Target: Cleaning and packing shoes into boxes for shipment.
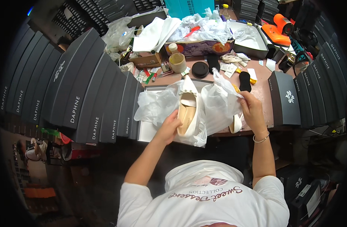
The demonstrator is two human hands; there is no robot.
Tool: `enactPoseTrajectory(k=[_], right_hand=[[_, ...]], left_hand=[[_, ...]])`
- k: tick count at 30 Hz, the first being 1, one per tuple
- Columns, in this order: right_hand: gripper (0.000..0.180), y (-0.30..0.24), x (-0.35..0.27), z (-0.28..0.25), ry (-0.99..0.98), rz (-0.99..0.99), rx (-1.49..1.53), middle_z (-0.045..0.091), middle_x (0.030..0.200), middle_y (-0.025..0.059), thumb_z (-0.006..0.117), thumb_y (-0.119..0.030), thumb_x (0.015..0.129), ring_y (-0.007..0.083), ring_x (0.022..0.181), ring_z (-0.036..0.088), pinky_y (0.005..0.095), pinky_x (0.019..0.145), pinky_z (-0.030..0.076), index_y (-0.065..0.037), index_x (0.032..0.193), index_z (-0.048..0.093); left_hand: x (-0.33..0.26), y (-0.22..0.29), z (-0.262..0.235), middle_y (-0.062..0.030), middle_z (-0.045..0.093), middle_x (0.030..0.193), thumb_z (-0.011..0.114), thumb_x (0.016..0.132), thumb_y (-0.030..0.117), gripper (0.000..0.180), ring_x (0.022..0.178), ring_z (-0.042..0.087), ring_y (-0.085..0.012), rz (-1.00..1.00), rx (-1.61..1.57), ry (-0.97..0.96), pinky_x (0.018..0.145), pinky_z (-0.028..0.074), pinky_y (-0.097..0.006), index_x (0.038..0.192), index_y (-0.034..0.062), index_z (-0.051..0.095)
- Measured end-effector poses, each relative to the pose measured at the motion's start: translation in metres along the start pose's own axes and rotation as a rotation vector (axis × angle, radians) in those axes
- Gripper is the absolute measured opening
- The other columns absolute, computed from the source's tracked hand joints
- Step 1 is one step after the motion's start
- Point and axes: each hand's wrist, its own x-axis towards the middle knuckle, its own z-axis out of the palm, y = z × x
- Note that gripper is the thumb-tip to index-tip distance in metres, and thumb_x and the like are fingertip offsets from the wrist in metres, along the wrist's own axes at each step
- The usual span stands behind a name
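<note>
My left hand (169, 126) grips a white flat shoe (188, 108) by its heel side, the pointed toe aimed away from me. The shoe is above an open shoebox (146, 132) lined with crumpled white tissue paper (158, 106). With fingers pinched, my right hand (253, 109) holds the edge of a thin white sheet of wrapping paper (220, 100), raised to the right of the shoe. Partly hidden behind that sheet, a second white shoe (236, 124) rests on the table near my right wrist.
Dark shoeboxes stand in rows at the left (78, 90) and right (285, 98). Farther back are a glue jar (177, 60), a round black tin (200, 69), a black insole (245, 81), a carton of crumpled paper (200, 48) and an orange tape dispenser (277, 34).
</note>
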Motion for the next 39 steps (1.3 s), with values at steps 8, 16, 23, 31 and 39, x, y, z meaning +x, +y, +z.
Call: enactPoseTrajectory(k=[8,16,23,31,39], right_hand=[[0.02,-0.047,0.004,0.027,-0.294,-0.063,0.177,0.064,0.086,0.0145,0.057,0.005,0.082,0.0265,0.075,0.063,0.0315,0.069,0.049,0.002,0.101,0.061],[0.015,-0.051,-0.03,0.057,-0.629,0.036,0.338,0.061,0.085,0.0142,0.059,-0.003,0.087,0.0273,0.075,0.06,0.0335,0.071,0.047,0.0,0.102,0.062],[0.015,-0.034,-0.089,0.062,-0.722,0.147,0.449,0.063,0.087,0.0109,0.057,-0.006,0.091,0.0184,0.073,0.058,0.0287,0.068,0.047,0.001,0.104,0.061],[0.016,-0.046,-0.087,0.063,-0.577,0.133,0.374,0.063,0.086,0.0125,0.055,-0.003,0.091,0.0199,0.072,0.057,0.028,0.069,0.047,0.002,0.105,0.06],[0.019,-0.046,-0.089,0.067,-0.552,0.093,0.387,0.063,0.088,0.014,0.056,-0.001,0.089,0.0213,0.074,0.058,0.0281,0.071,0.047,0.001,0.108,0.059]], left_hand=[[-0.04,-0.026,-0.008,-0.0088,0.065,0.107,0.058,0.085,0.001,0.045,0.093,0.064,-0.0189,0.121,-0.216,0.006,0.083,0.053,-0.033,0.129,0.003,0.05],[-0.092,-0.023,0.03,-0.0018,0.063,0.105,0.061,0.086,0.002,0.03,0.097,0.057,-0.0087,-0.036,0.253,-0.189,0.086,0.045,-0.026,0.116,0.001,0.057],[-0.118,-0.061,0.037,-0.0054,0.058,0.118,0.048,0.092,0.0,0.038,0.108,0.055,-0.0108,-0.084,-0.191,-0.097,0.095,0.043,-0.027,0.13,-0.0007,0.048],[-0.121,-0.053,0.052,-0.0047,0.06,0.116,0.047,0.088,-0.007,0.044,0.105,0.057,-0.0108,0.084,-0.152,0.04,0.092,0.046,-0.027,0.131,-0.001,0.048],[-0.126,-0.049,0.048,-0.0076,0.052,0.129,0.047,0.082,-0.012,0.063,0.119,0.049,-0.0132,0.059,-0.124,-0.137,0.101,0.038,-0.027,0.142,0.002,0.036]])
